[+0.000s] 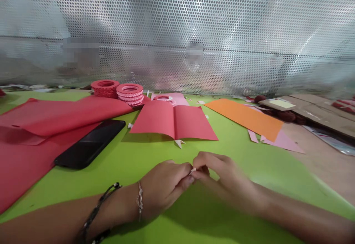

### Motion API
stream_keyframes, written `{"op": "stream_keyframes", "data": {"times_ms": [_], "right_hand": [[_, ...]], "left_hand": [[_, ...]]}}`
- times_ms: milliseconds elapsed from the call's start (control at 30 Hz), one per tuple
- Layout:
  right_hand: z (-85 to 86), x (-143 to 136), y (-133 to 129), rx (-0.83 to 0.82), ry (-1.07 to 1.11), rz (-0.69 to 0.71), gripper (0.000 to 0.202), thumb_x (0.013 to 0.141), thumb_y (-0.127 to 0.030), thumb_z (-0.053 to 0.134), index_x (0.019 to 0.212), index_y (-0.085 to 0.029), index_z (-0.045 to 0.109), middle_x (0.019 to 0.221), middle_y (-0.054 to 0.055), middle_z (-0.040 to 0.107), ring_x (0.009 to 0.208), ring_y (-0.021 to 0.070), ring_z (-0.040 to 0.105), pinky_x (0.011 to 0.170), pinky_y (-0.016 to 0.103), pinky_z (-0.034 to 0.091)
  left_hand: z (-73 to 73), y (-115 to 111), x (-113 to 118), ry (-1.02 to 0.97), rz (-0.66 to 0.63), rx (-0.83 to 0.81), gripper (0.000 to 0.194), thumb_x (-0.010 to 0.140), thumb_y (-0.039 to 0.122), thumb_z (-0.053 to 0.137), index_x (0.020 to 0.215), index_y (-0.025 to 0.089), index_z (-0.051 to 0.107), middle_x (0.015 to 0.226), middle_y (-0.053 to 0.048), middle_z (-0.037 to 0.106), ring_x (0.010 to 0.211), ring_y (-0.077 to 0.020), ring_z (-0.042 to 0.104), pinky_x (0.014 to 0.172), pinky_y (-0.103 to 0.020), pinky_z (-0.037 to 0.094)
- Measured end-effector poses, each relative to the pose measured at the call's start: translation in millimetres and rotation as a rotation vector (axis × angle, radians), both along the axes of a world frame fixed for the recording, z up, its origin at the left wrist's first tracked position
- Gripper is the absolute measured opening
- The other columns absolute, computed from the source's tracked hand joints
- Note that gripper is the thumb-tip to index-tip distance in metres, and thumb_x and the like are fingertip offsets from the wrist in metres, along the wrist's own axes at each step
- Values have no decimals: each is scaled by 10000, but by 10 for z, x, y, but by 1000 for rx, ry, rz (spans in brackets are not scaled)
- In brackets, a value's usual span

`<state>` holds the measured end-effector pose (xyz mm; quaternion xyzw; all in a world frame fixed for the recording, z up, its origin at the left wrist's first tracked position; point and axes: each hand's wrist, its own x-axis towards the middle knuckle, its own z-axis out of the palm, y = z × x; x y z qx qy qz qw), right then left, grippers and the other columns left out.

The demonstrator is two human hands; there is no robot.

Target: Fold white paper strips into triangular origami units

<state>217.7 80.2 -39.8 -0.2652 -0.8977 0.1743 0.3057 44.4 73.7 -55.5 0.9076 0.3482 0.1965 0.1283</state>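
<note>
A tiny white scrap of paper (193,170) sits pinched where two hands meet low over the green surface (144,159). The left hand (166,186) curls its fingers (185,182) together on the scrap from one side, and the right hand (219,172) closes its fingers (202,173) on it from the other, the tips of both touching. The paired grip suits a piece too small to hold single-handed, though what the fingers are doing to it cannot be made out. The right hand is blurred, and most of the scrap is hidden between the fingertips. A thin chain and dark cords ring the left wrist (138,201).

Just beyond the fingers lies a folded red sheet (173,122), opened like a booklet, with a small white offcut (179,142) at its near edge. Farther out, left of the fingers, a black phone (91,143) rests face up, partly on larger red sheets (41,125), likely pushed aside to keep the middle free. Past the folded sheet stand two stacks of scalloped paper rings (119,91), one red, one pink, kept within reach. To the right of the fingers lie an orange sheet (245,117), pink offcuts (283,142) and flat cardboard (318,111), cut off by the frame's edge. A perforated metal screen (177,33) closes off the back; shapes behind it are too vague to identify.
</note>
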Motion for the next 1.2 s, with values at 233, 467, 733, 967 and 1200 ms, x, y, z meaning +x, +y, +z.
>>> {"op": "stream_keyframes", "data": {"times_ms": [233,467,733,967,1200], "right_hand": [[15,-5,-25,-185,126,47,75,810,-112,443,783,-182,437,640,-25,530,559,75,487,503,173,400],[-7,12,4,-252,77,19,132,789,-57,424,758,-172,480,704,-5,578,621,78,532,551,185,414],[-31,81,273,-285,79,-113,83,834,-209,412,785,-163,460,607,-24,516,508,73,503,460,170,423],[-68,223,495,101,-114,-301,110,819,-180,416,751,-140,493,637,29,564,519,97,504,477,197,405],[-103,147,409,363,-362,-135,265,850,-201,347,715,-146,569,648,58,571,568,141,503,526,248,370]], "left_hand": [[33,9,-33,-104,-67,64,363,889,244,220,625,172,458,527,11,574,485,-123,472,546,-232,338],[58,48,-55,-181,-79,-270,395,878,279,254,627,156,534,477,9,616,378,-79,446,458,-161,352],[88,321,-196,-56,221,-275,466,815,463,329,632,137,606,497,7,567,447,-100,485,434,-184,313],[159,639,-529,318,630,48,483,831,468,235,703,175,598,781,-55,621,702,-201,581,608,-274,387],[244,732,-530,309,776,220,379,817,434,291,867,138,523,954,-121,531,789,-271,575,647,-340,421]]}}
